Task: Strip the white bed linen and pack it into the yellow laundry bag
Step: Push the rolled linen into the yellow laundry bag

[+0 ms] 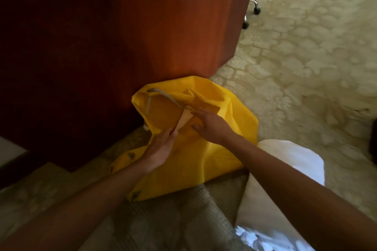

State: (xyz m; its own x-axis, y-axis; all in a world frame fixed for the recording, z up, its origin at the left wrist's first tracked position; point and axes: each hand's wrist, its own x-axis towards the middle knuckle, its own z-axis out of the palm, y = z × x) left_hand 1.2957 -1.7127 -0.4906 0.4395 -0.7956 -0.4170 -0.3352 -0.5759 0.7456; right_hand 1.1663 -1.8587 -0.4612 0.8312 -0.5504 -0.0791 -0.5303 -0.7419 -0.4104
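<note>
While both hands work at the bag's mouth, the scene reads, left to right, as follows
Wooden panel (163,18): smooth reddish-brown furniture side; the bag is slumped against its base, which likely props the fabric up
Drawstring (163,94): pale cord threaded through an eyelet at the rim, hanging slack
Left hand (161,146): fingers nearly straight, pressed along the near edge of the opening; it appears to hold that edge apart, though a true pinch cannot be told
Yellow laundry bag (204,161): thin, slick, crumpled cloth lying on the carpet, mouth facing the person, metal eyelets along its edge
Right hand (210,126): fingers extended and relaxed, resting on the fabric at the opening, seemingly spreading it
White bed linen (285,161): soft heap on the floor just right of the bag, under the right forearm, not yet packed
Carpet (306,57): beige, pebble-patterned pile
</note>
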